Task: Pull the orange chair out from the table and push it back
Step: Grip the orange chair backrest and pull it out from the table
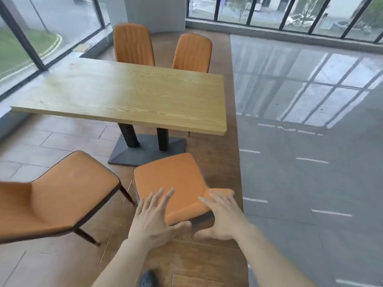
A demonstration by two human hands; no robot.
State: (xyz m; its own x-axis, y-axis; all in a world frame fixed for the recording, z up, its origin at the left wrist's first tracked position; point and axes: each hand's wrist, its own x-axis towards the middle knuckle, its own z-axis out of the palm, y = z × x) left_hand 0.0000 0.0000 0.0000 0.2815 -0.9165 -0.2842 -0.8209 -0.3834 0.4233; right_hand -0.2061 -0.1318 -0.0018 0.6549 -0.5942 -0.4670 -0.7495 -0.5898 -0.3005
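Both hands' fingers spread at orange chair (176, 183) backrest; 2nd chair (62, 199) just left, table (124, 96) ahead.

The orange padded chair with a dark-edged backrest (176, 183) stands clear of the rectangular light-wood table (124, 96), with a strip of brown wood-look floor (215, 162) open between seat front and table edge at 12 o'clock. In that direction the table's dark grey pedestal base with two black posts (145, 148) sits just beyond the seat. At 9 o'clock a second orange padded chair with thin dark legs (56, 204) stands near, leaving only a narrow gap. At 3 o'clock the glossy grey floor (310, 183) lies wide open. Two more orange chairs (133, 44) (192, 52) line the table's far side. Both hands, the left hand (152, 214) and right hand (222, 214), spread-fingered, flank the backrest top.
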